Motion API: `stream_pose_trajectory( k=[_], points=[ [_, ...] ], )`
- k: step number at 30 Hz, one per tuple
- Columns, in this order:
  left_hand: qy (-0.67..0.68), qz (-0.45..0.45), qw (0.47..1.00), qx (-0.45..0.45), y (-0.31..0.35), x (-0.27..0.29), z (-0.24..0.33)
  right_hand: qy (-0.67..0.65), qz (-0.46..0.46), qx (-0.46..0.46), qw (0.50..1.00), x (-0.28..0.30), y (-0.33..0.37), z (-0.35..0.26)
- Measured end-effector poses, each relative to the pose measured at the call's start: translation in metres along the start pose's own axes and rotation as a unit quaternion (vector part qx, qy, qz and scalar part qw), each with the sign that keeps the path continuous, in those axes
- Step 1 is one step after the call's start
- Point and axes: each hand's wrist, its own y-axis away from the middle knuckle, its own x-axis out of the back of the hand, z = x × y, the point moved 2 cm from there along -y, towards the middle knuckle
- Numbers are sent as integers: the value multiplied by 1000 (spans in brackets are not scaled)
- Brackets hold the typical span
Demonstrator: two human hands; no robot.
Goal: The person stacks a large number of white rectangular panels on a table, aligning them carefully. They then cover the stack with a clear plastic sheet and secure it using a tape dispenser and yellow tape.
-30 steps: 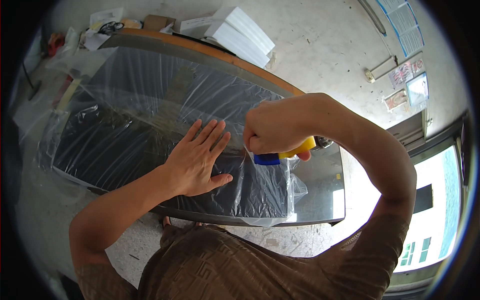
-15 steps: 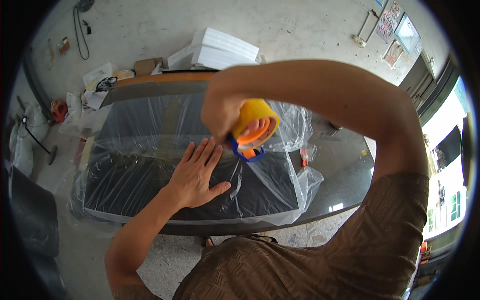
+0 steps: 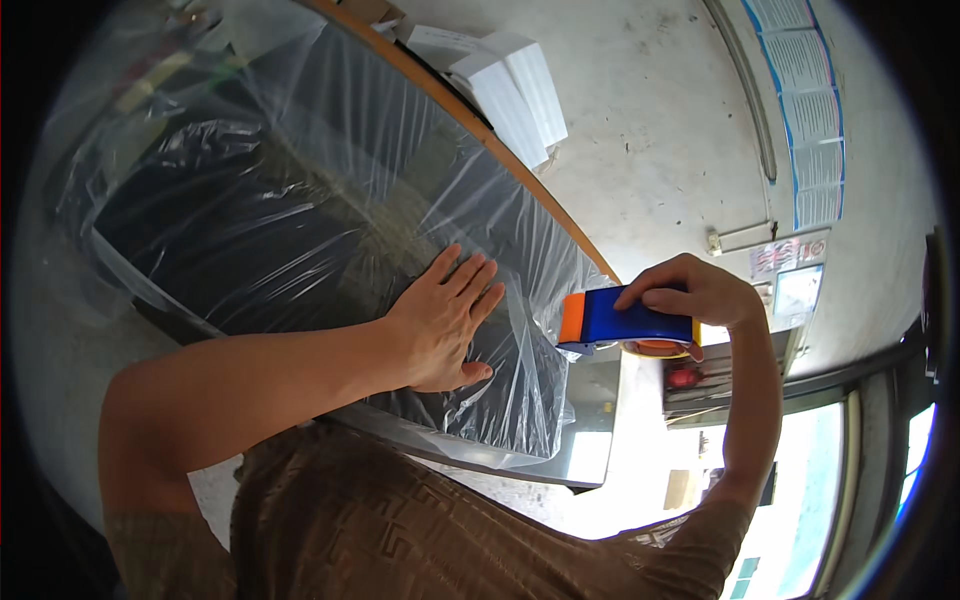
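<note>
My left hand (image 3: 445,325) lies flat on clear plastic film (image 3: 300,285), its fingers spread and pointing away from me. The film wraps a large, dark, flat-looking item (image 3: 210,255) on the table and is wrinkled all over. To the right, my right hand (image 3: 705,298) is closed around a blue and orange tape dispenser (image 3: 610,316), which carries a yellow-edged tape roll (image 3: 655,348). The dispenser's orange end points left, close to the film's right edge. Whether a strip of tape runs from it to the film is hard to make out.
The orange-brown strip (image 3: 470,115) runs along the table's far edge. White foam-like blocks (image 3: 510,85) stand behind it against the pale wall (image 3: 640,110). Posted sheets (image 3: 805,110) hang on that wall. A bright opening (image 3: 800,490) is at the lower right.
The view has turned to the right. My right hand has swung the tape dispenser from just beside my left hand out to the right. My left hand stays flat on the film.
</note>
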Motion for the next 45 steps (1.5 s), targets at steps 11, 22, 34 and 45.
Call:
stream_pose_trajectory(
  k=[11,22,34,45],
  points=[
    [-5,-4,1000,9,-1,4,-6,256,-68,-428,864,-25,-59,-11],
    [49,44,998,-25,-2,5,-3,-113,100,-367,918,-246,-37,283],
    [106,-3,970,-218,-57,-6,123,97,83,-369,921,-459,-164,409],
    [12,48,995,-87,-84,9,145,-50,276,-364,888,-428,-189,423]
  ],
)
